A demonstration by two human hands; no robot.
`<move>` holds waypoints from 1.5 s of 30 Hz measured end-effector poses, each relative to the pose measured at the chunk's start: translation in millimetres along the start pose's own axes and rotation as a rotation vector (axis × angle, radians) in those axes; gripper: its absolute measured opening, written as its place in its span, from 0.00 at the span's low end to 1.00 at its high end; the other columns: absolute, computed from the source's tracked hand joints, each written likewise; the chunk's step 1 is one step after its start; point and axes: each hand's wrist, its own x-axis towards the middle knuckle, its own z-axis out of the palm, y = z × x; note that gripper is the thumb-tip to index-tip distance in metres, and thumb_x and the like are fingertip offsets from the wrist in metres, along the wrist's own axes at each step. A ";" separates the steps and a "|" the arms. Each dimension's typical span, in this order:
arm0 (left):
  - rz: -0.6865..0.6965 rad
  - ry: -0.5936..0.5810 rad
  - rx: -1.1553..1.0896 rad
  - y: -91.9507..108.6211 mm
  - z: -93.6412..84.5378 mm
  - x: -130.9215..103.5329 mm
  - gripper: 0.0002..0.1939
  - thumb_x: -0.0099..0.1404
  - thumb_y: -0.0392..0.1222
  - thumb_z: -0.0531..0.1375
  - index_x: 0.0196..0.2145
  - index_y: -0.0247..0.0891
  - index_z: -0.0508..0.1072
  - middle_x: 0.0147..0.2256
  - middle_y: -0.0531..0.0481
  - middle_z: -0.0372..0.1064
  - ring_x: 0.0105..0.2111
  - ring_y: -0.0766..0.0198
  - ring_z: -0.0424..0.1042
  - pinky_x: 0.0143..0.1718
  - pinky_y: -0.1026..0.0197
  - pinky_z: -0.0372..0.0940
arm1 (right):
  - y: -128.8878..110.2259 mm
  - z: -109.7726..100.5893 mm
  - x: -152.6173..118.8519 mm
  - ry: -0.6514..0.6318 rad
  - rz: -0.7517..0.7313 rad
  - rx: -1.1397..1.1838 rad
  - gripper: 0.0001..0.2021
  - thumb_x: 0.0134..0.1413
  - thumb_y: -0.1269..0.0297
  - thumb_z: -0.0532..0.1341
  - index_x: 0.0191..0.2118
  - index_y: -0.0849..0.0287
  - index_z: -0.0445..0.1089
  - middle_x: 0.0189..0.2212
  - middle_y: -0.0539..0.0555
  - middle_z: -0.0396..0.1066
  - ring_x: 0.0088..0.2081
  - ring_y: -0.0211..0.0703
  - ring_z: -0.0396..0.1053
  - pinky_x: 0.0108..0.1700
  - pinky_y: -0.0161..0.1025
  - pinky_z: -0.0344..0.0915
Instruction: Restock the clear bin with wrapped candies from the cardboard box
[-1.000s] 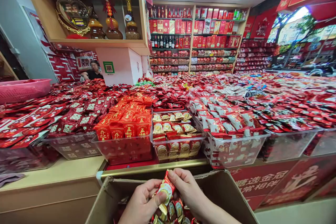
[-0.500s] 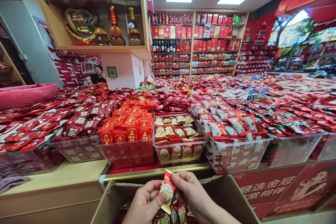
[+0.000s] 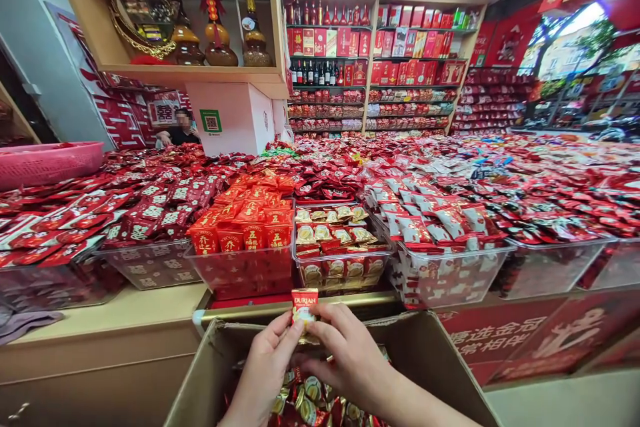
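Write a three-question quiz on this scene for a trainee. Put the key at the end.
1. Which word is printed on the packet at the fingertips of the left hand?
A) Mango
B) Durian
C) Coffee

2. True or false: wrapped pieces lie inside the cardboard box.

3. Fill in: the basket at the far left of the view is ____ in colour.

Key: 1 B; 2 true; 3 pink.
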 end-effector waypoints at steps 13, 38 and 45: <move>0.243 0.135 0.397 6.1 -32.0 10.3 0.18 0.55 0.50 0.56 0.40 0.38 0.69 0.33 0.48 0.75 0.32 0.59 0.73 0.37 0.60 0.65 | 6.4 -54.6 33.0 0.121 -0.236 -0.195 0.09 0.47 0.76 0.53 0.37 0.60 0.60 0.40 0.57 0.68 0.39 0.39 0.64 0.39 0.38 0.62; 0.283 0.109 0.671 -0.9 -62.4 37.3 0.16 0.52 0.52 0.57 0.36 0.42 0.71 0.30 0.51 0.75 0.33 0.57 0.73 0.35 0.62 0.67 | 88.6 -106.4 146.7 -0.696 0.033 -0.750 0.09 0.45 0.71 0.53 0.33 0.64 0.66 0.31 0.58 0.70 0.33 0.43 0.67 0.30 0.34 0.56; 0.306 0.102 0.704 0.4 -62.6 33.1 0.15 0.53 0.51 0.57 0.35 0.42 0.71 0.31 0.50 0.75 0.33 0.57 0.73 0.36 0.62 0.67 | 98.0 -91.0 144.0 -0.788 0.022 -0.714 0.06 0.42 0.72 0.57 0.30 0.65 0.68 0.32 0.59 0.70 0.35 0.42 0.67 0.35 0.33 0.58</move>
